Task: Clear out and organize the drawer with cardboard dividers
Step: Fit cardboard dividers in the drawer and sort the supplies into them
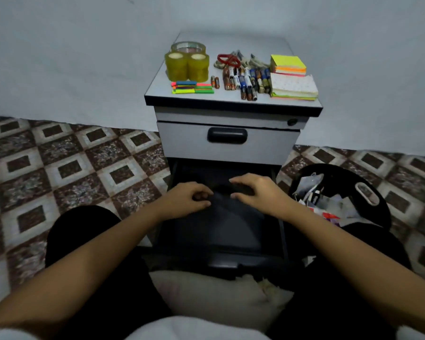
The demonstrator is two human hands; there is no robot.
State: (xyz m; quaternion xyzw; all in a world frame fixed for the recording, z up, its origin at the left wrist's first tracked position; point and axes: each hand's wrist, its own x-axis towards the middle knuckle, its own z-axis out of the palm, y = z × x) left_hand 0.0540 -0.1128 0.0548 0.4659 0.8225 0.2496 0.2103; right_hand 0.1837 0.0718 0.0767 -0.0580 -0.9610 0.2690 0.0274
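Pinching what seems a dark liner sheet [221, 212], left grip [190, 196] curls round it inside the open drawer [221, 262]; right grip [252, 190], just beside, presses bent fingers there, hold unclear. Sheet looks thin, light, floppy: lift by an edge. Beyond both, stationery [243, 81] lines the worktop [157, 93].
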